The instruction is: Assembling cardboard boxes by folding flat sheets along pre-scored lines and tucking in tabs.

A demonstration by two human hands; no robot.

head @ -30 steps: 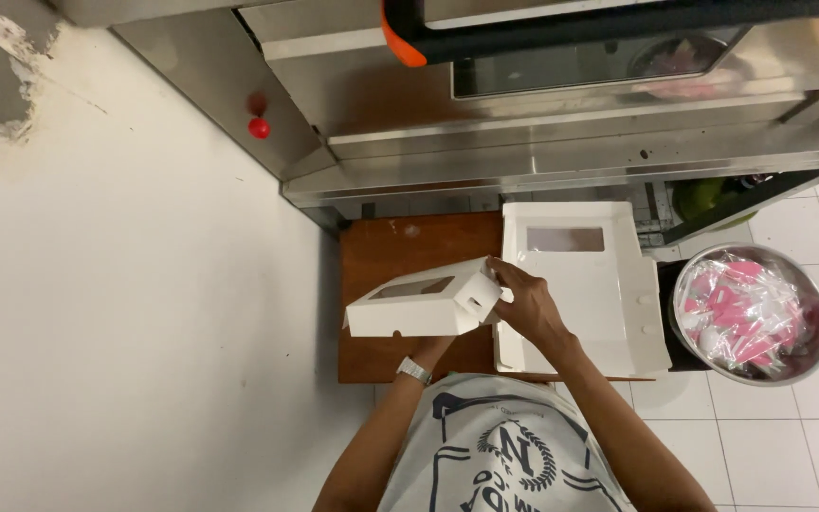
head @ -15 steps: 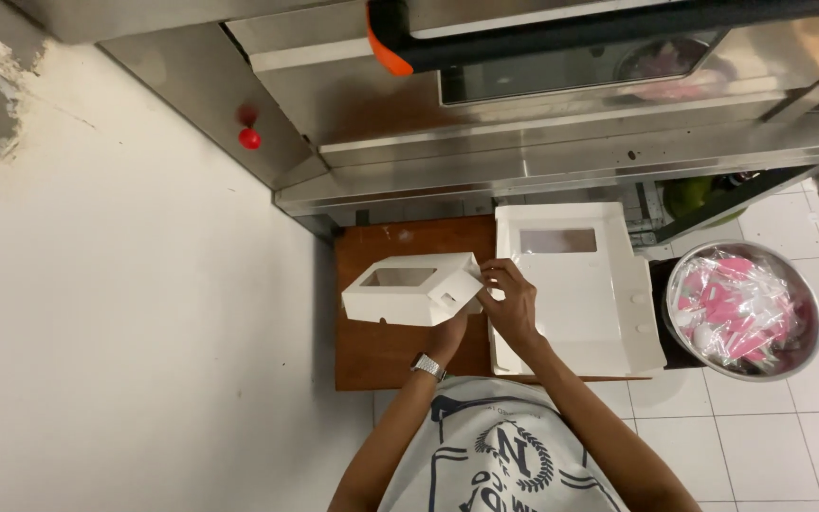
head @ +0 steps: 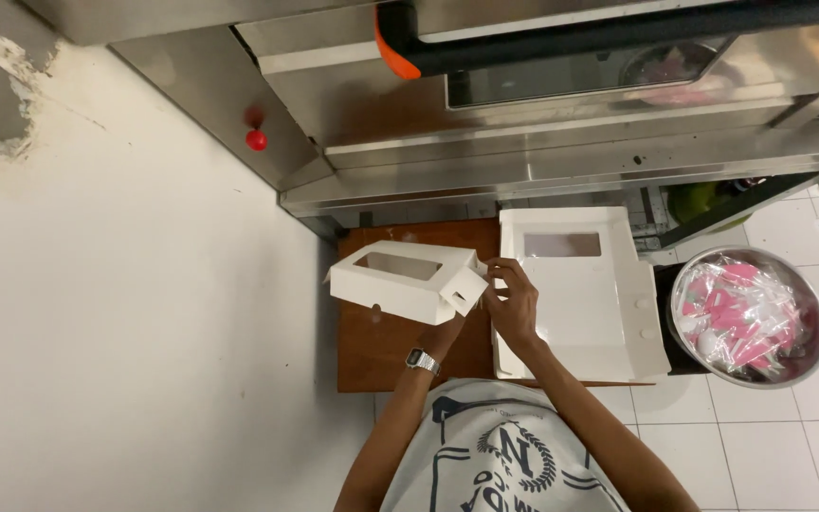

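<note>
A white cardboard window box (head: 402, 282), folded into shape with a rectangular cut-out in its top, is held tilted above the brown wooden surface (head: 376, 346). The left hand (head: 443, 332) supports it from beneath, its fingers hidden. The right hand (head: 512, 303) has fingers pinching the box's end flap (head: 467, 290). Flat white box blanks (head: 580, 303) lie just beside it.

Bright even light, soft shadows, steel glare
</note>
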